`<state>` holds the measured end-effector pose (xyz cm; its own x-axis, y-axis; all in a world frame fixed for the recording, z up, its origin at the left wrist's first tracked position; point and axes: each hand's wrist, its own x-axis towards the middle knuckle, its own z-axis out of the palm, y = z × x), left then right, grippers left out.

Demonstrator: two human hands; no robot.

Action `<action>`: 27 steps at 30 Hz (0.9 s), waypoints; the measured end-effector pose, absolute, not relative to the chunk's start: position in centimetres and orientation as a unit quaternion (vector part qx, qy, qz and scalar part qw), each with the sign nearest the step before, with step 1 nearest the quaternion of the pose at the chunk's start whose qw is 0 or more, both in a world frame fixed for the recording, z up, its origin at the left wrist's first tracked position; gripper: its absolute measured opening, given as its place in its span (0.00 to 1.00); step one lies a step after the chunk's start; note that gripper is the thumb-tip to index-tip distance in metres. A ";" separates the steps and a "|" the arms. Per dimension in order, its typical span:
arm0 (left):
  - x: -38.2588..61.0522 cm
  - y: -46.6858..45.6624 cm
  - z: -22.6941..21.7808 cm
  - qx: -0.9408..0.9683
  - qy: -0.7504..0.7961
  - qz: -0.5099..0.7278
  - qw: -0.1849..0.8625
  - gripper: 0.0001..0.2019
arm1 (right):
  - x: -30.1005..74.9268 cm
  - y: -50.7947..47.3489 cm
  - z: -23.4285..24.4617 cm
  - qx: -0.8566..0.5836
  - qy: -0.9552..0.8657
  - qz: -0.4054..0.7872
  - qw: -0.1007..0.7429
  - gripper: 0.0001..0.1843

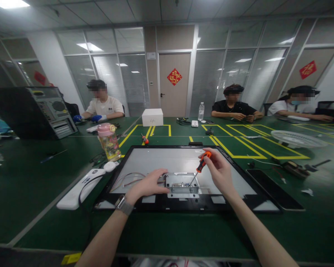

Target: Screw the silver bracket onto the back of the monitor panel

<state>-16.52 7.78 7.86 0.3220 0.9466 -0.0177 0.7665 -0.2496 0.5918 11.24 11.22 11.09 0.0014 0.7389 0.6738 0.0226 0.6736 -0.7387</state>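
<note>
A flat display panel (153, 159) with a black frame lies back side up on the green table before me. Near its lower middle sits a metal bracket (180, 180), with wires running off to its left. My right hand (218, 168) is closed on an orange and black screwdriver (204, 161), its shaft slanting down so the tip meets the bracket. At the bracket's left edge rests my left hand (151, 182), thumb and fingers spread apart along it. Whether a screw sits under the tip is too small to make out.
Left of the panel are a white power bank-like block (80, 189) with a black cable and a pink-lidded bottle (109, 142). A dark phone-like slab (274, 189) lies on the right. Farther off stand a computer case (33, 111) and a white box (152, 117). Several people sit opposite.
</note>
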 end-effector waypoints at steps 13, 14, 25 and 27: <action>-16.3 7.6 8.2 0.769 0.555 0.177 0.265 0.39 | 8.7 10.7 9.4 -0.284 -0.622 0.387 0.619 0.15; -16.3 7.6 8.2 0.769 0.554 0.178 0.265 0.39 | 8.6 10.6 9.4 -0.284 -0.624 0.385 0.618 0.15; -16.3 7.7 8.1 0.771 0.554 0.177 0.260 0.39 | 8.5 10.6 9.2 -0.293 -0.637 0.372 0.609 0.14; -16.3 7.7 8.1 0.770 0.555 0.175 0.261 0.39 | 8.5 10.6 9.1 -0.295 -0.645 0.361 0.606 0.14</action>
<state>-16.30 7.71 8.06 0.3223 0.9464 -0.0206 0.7634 -0.2469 0.5969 8.51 10.60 9.06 -0.0916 0.8179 0.5680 -0.0559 0.5652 -0.8230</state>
